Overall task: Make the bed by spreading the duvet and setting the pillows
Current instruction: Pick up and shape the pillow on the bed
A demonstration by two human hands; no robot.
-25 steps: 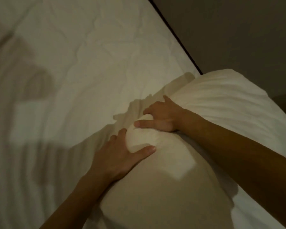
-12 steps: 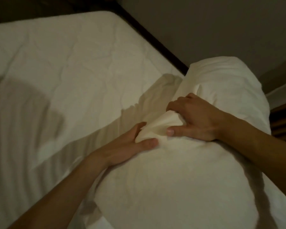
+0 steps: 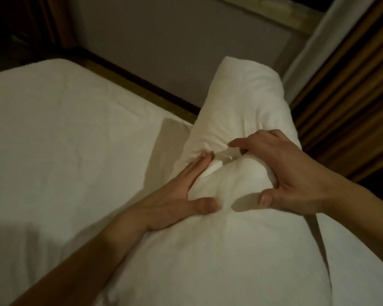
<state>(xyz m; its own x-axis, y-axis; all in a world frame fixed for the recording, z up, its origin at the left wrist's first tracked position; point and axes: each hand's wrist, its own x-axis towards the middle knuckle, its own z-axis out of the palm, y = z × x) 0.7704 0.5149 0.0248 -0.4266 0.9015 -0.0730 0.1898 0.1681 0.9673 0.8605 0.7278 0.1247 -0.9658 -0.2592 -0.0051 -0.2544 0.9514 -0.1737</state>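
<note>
A dim bedroom, seen from above. A white pillow stands on end at the right side of the bed, near the far edge. The left hand and right hand each clamp a grip on its bunched middle. It is not yet laid flat, and no spread duvet can be made out, so most work seems left.

A white pillow is gripped by both hands over a bed covered in a white sheet. A bulge of it is squeezed between the left hand, fingers flat and thumb pressed in, and the right hand, fingers curled over its top. Striped curtains are seen at right, a grey wall behind.
</note>
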